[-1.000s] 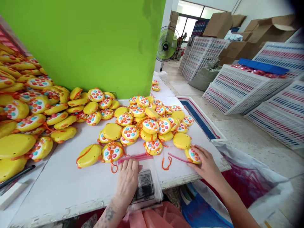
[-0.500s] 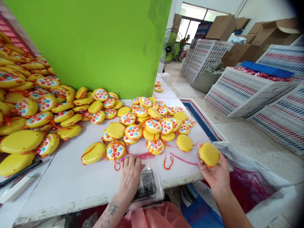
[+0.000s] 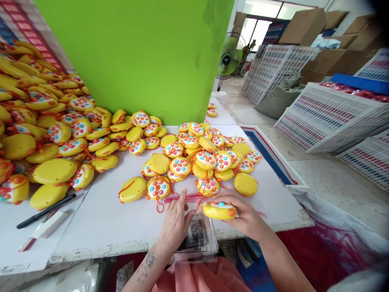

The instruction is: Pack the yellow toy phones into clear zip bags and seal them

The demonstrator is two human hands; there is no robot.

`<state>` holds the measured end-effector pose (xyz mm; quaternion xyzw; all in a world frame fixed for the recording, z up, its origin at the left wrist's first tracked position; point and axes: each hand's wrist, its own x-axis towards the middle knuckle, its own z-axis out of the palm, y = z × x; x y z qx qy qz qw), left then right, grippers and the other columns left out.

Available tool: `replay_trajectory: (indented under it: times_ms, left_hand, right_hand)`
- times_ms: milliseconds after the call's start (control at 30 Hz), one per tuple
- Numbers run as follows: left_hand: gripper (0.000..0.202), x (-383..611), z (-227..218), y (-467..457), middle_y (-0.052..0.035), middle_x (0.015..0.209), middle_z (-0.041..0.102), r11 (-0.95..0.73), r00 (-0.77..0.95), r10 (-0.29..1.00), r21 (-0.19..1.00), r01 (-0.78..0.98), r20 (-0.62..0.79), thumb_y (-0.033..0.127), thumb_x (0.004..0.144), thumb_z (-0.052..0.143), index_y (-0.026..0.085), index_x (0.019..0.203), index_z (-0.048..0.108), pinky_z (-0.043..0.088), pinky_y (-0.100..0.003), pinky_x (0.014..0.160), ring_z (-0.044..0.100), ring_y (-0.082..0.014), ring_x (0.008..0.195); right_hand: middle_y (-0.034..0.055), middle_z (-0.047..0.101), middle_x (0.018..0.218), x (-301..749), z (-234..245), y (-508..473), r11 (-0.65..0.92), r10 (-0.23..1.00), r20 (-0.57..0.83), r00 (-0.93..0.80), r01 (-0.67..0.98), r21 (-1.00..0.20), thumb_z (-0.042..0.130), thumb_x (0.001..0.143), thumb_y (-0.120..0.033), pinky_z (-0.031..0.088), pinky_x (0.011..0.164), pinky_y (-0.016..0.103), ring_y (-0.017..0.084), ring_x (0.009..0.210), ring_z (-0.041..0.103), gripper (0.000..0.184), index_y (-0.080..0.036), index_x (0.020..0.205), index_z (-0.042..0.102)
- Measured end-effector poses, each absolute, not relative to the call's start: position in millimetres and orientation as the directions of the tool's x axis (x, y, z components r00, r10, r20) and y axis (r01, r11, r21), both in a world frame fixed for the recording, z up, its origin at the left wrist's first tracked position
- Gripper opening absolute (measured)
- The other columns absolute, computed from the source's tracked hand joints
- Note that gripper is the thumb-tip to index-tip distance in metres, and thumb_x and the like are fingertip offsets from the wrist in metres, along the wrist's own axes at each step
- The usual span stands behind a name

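My right hand (image 3: 246, 215) grips a yellow duck-like toy (image 3: 219, 211) by its right side, tilted edge-on so its white face with coloured buttons points up. An orange cord loop hangs at the toy's left end. Just left of it, my left hand (image 3: 174, 221) rests at a clear plastic bag (image 3: 197, 235) with black print and a pink top strip (image 3: 191, 198). Its index finger is stretched out and its thumb stands apart. Beyond both hands lies a heap of the same toys (image 3: 180, 167), some face up, others showing plain yellow backs.
A bigger pile of toys (image 3: 54, 170) covers the left side, near a black pen (image 3: 45, 211) and a white box-like piece (image 3: 50, 224). A green panel (image 3: 136, 56) stands behind. White crates (image 3: 337, 113) and a fan (image 3: 226, 60) are to the right.
My right hand has brought the toy left from the table's right edge to beside my left hand and turned it edge-on. My left index finger has lifted and the thumb spread.
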<state>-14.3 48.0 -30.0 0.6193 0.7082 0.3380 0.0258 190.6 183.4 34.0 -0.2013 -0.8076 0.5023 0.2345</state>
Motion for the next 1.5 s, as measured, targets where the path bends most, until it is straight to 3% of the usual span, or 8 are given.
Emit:
replay_trajectory:
  times_ms: [133,300,633,767,967,1067,1200,1500]
  left_hand:
    - [0.051,-14,-23,47,-0.0108,0.103,0.063,-0.028,-0.183,0.904,0.481,0.876,0.387,0.029,0.096,0.044,0.014,0.143,0.028,0.047,-0.039,0.081,0.057,-0.0231,0.090]
    - [0.018,-15,-19,48,-0.0069,0.090,0.062,-0.064,-0.115,0.930,0.459,0.886,0.350,0.021,0.096,0.043,0.018,0.102,0.061,0.045,-0.036,0.075,0.054,-0.0217,0.084]
    - [0.010,-13,-23,46,-0.0044,0.087,0.061,-0.082,-0.129,0.880,0.413,0.907,0.457,0.019,0.094,0.048,0.020,0.092,0.058,0.044,-0.034,0.073,0.051,-0.0201,0.080]
    - [0.006,-15,-26,49,-0.0028,0.080,0.059,-0.067,-0.225,0.871,0.560,0.826,0.436,0.023,0.093,0.050,0.019,0.090,0.051,0.046,-0.033,0.068,0.054,-0.0190,0.074]
    - [0.030,-17,-30,47,-0.0053,0.096,0.061,0.002,-0.434,0.832,0.780,0.626,0.346,0.022,0.093,0.049,0.018,0.121,0.041,0.050,-0.035,0.081,0.061,-0.0177,0.086]
    - [0.031,-18,-28,46,-0.0077,0.106,0.061,-0.005,-0.362,0.865,0.727,0.686,0.347,0.022,0.094,0.047,0.019,0.125,0.042,0.048,-0.037,0.085,0.059,-0.0197,0.095]
    - [0.016,-19,-23,47,-0.0054,0.090,0.062,-0.014,-0.219,0.919,0.584,0.812,0.328,0.024,0.096,0.043,0.019,0.096,0.059,0.045,-0.036,0.076,0.055,-0.0210,0.085]
    - [0.011,-17,-22,44,-0.0030,0.084,0.061,-0.068,-0.207,0.822,0.453,0.889,0.530,0.019,0.094,0.050,0.020,0.093,0.061,0.043,-0.035,0.077,0.051,-0.0192,0.081]
  right_hand:
    - [0.0055,0.062,0.122,169,37,182,0.462,0.475,0.227,-0.850,0.021,-0.887,0.068,0.082,-0.022,0.044,0.101,0.039,0.025,0.117,0.055,0.035,-0.029,0.116,0.064]
    - [0.0051,0.056,0.131,143,32,185,0.393,0.600,0.163,-0.783,0.111,-0.913,0.065,0.084,-0.024,0.044,0.102,0.038,0.023,0.122,0.052,0.045,-0.030,0.128,0.054]
    - [0.0076,0.055,0.129,106,23,183,0.578,0.600,0.238,-0.764,0.208,-0.789,0.060,0.086,-0.023,0.039,0.105,0.044,0.025,0.121,0.051,0.046,-0.027,0.131,0.053]
    - [0.0076,0.055,0.124,110,40,184,0.545,0.662,0.336,-0.670,0.123,-0.829,0.060,0.086,-0.020,0.042,0.100,0.039,0.023,0.116,0.053,0.041,-0.025,0.125,0.050]
    - [0.0050,0.058,0.113,147,57,189,0.482,0.476,0.208,-0.855,0.056,-0.874,0.066,0.081,-0.017,0.045,0.095,0.035,0.021,0.109,0.055,0.032,-0.024,0.109,0.054]
    - [0.0049,0.059,0.113,156,51,189,0.361,0.448,0.174,-0.877,-0.001,-0.933,0.069,0.080,-0.020,0.046,0.095,0.034,0.020,0.107,0.057,0.027,-0.024,0.103,0.055]
    - [0.0053,0.059,0.119,149,38,189,0.233,0.601,0.164,-0.782,-0.025,-0.972,0.068,0.081,-0.025,0.048,0.094,0.035,0.020,0.110,0.058,0.035,-0.026,0.113,0.052]
    - [0.0063,0.062,0.121,108,24,177,0.610,0.560,0.165,-0.812,0.270,-0.745,0.052,0.092,-0.024,0.045,0.098,0.040,0.022,0.112,0.057,0.033,-0.024,0.125,0.054]
